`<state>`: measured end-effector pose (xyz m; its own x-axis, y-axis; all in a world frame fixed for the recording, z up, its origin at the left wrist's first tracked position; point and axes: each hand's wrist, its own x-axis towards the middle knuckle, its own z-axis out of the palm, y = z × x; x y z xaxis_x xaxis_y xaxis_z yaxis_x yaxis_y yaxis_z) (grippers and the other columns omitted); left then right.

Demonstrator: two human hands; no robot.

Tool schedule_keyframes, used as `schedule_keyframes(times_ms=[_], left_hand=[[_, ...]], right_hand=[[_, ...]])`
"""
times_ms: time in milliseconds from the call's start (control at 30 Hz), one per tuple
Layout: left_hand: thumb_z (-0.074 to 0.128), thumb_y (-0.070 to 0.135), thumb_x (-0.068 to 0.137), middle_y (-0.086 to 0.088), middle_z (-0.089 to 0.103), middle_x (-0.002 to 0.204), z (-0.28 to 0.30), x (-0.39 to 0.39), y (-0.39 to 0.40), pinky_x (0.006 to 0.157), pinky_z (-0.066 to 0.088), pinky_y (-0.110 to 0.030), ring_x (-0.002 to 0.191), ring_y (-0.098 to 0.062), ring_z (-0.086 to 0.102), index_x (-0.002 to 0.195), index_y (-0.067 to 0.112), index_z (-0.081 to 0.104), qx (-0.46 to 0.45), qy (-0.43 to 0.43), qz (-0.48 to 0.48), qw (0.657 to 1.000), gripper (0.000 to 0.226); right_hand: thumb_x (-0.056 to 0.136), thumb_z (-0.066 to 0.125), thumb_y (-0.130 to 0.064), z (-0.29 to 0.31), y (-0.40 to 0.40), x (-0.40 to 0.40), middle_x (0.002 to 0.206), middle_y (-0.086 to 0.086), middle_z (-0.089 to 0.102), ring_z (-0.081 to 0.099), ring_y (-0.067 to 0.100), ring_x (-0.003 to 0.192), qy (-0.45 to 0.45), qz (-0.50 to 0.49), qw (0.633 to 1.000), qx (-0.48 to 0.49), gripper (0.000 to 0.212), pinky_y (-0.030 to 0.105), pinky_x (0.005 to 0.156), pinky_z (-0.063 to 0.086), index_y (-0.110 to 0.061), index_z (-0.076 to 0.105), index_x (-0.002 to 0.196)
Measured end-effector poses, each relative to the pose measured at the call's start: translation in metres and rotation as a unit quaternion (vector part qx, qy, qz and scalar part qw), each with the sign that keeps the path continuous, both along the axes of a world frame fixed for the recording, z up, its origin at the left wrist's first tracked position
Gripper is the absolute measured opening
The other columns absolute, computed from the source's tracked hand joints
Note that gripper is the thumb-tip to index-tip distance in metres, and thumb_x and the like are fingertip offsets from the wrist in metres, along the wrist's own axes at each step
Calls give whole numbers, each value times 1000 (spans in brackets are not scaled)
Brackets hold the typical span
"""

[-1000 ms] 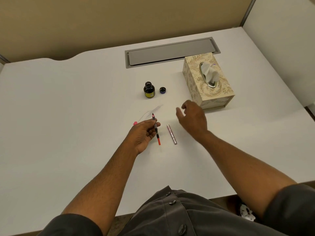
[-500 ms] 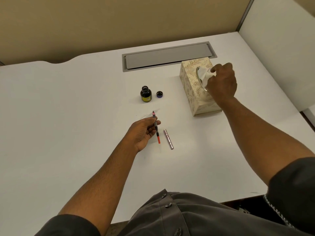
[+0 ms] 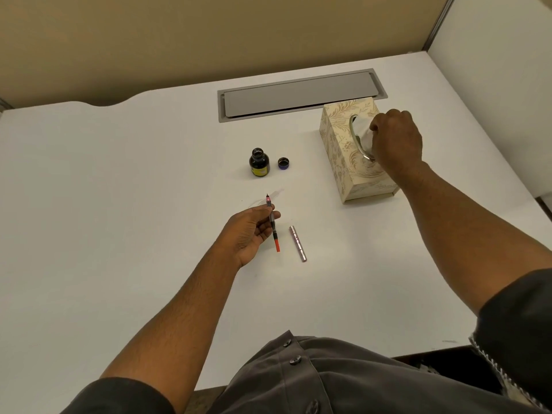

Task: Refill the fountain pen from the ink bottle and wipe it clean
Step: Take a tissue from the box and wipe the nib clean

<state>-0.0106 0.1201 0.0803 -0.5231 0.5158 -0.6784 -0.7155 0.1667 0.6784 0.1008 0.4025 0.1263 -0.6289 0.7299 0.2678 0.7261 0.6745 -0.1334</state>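
My left hand (image 3: 249,231) holds the fountain pen's inner part (image 3: 273,222), nib pointing away, its red converter end toward me. The silvery pen barrel (image 3: 298,243) lies on the white desk just right of it. The open ink bottle (image 3: 258,162) stands farther back, its dark cap (image 3: 283,163) beside it on the right. My right hand (image 3: 394,141) rests on top of the patterned tissue box (image 3: 340,144), fingers closed on the white tissue (image 3: 363,134) at the opening.
A grey cable-tray cover (image 3: 298,95) is set into the desk behind the bottle. Beige partition walls stand at the back and right. The desk's front edge runs close to my dark shirt.
My right hand went from above the pen barrel to the tissue box and closed on the tissue. The left hand has kept the pen almost still.
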Motion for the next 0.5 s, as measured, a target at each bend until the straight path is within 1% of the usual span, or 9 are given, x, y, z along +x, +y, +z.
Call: schedule_keyframes(times_ms=[67,133,200,233,267,333,400,467,500], left_hand=[[61,11,90,-10,72,93,0,0,1,75,51,-25,78,-14,62,107,6,67,-1,-2,0,1000,19],[61,11,90,-11,71,94,0,1,2,75,51,-25,78,-14,62,109,6,66,-3,-2,-3,1000,21],[60,11,90,-10,72,93,0,1,2,75,51,-25,78,-14,62,109,6,66,-4,-2,-5,1000,20],[61,11,90,-10,72,93,1,1,2,75,51,-25,78,-13,62,108,7,67,-3,-2,-4,1000,19],[61,11,90,-10,72,92,1,1,3,75,51,-25,78,-13,62,107,7,67,-1,-1,-5,1000,19],[62,12,89,-10,72,92,1,-1,3,75,51,-25,78,-14,62,107,7,67,2,1,-5,1000,19],[62,12,89,-10,72,92,1,-2,3,75,50,-25,78,-14,62,107,7,67,4,2,-4,1000,19],[61,12,90,-10,72,92,2,-3,4,75,50,-25,78,-14,61,106,7,67,2,2,-4,1000,18],[61,11,90,-10,72,92,2,-3,4,75,50,-25,78,-14,61,105,7,67,2,3,-5,1000,17]], right_hand=[[89,60,-25,-1,-1,-3,105,20,64,54,36,101,14,-6,999,33,32,44,78,47,0,67,109],[85,64,-45,-2,-1,-8,109,18,63,53,34,104,-14,-12,998,52,50,45,82,45,-3,66,111],[78,67,-57,-3,-1,-14,115,17,59,51,35,108,-56,-14,997,43,64,46,85,43,-6,61,116],[77,68,-57,-3,-1,-17,117,17,58,50,35,109,-71,-10,997,37,65,46,86,43,-6,59,118],[79,69,-53,-3,0,-19,119,17,57,50,35,110,-80,-3,996,34,63,46,87,43,-7,56,121],[85,69,-36,-2,0,-23,120,20,59,52,37,111,-78,20,996,24,53,47,89,45,-8,53,127],[86,68,-21,-2,1,-24,118,23,61,54,40,108,-74,44,996,26,49,48,87,46,-9,52,131],[87,67,-17,-1,3,-24,112,24,63,56,41,104,-80,63,994,44,45,47,84,47,-10,57,130],[87,67,-16,-1,4,-24,109,24,65,57,41,101,-81,70,993,52,40,46,83,48,-9,61,126]])
